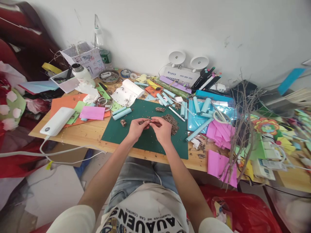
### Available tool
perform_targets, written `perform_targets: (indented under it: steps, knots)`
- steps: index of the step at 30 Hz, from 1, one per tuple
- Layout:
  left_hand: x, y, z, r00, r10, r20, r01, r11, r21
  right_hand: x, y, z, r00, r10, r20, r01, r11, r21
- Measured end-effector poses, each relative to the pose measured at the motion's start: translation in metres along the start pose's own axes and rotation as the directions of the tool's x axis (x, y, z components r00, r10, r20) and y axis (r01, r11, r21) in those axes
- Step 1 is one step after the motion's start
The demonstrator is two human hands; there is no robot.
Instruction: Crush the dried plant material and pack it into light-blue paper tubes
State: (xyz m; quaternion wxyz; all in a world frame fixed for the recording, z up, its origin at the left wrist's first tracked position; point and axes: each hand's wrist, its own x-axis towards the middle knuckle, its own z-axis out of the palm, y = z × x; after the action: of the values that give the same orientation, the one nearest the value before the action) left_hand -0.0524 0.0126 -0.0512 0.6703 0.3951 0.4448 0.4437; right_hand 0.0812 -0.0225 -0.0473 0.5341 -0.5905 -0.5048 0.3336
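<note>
My left hand (137,128) and my right hand (162,130) meet over a dark green cutting mat (148,147). Both have their fingers pinched together around a small clump of dried brown plant bits (143,122), partly covered by the fingertips. Just right of my right hand lies a pile of the same brown bits (173,123). A smaller clump (160,109) rests behind the hands, and a short brown bundle (123,123) is to the left. Light blue paper rolls (121,114) lie at the mat's left corner.
More blue rolls (206,105), scissors (221,117) and pink paper (220,134) crowd the right. Dry branches (243,129) stand up over the table's right side. On the left are a white power bank (57,121) with a cable and a white bottle (83,75). An emergency light (181,76) stands by the wall.
</note>
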Motion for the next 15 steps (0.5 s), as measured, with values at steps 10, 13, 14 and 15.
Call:
perform_targets:
  steps: [10,13,14,15]
  knots:
    - [-0.005,-0.007,-0.002,0.995,0.096,0.017,-0.098,0.983,0.158,-0.014,-0.001,-0.003,0.989,-0.145,-0.014,0.135,0.948,-0.287]
    - [-0.007,-0.009,-0.001,0.995,0.099,0.027,-0.102,0.978,0.181,-0.013,0.001,-0.003,0.988,-0.147,-0.034,0.126,0.925,-0.358]
    - [-0.008,-0.008,0.000,0.992,0.121,0.026,-0.124,0.967,0.221,-0.013,0.002,-0.002,0.991,-0.126,-0.040,0.104,0.930,-0.353]
    - [-0.008,-0.007,0.000,0.988,0.152,0.026,-0.153,0.950,0.272,-0.012,0.003,-0.002,0.996,-0.084,-0.041,0.067,0.943,-0.326]
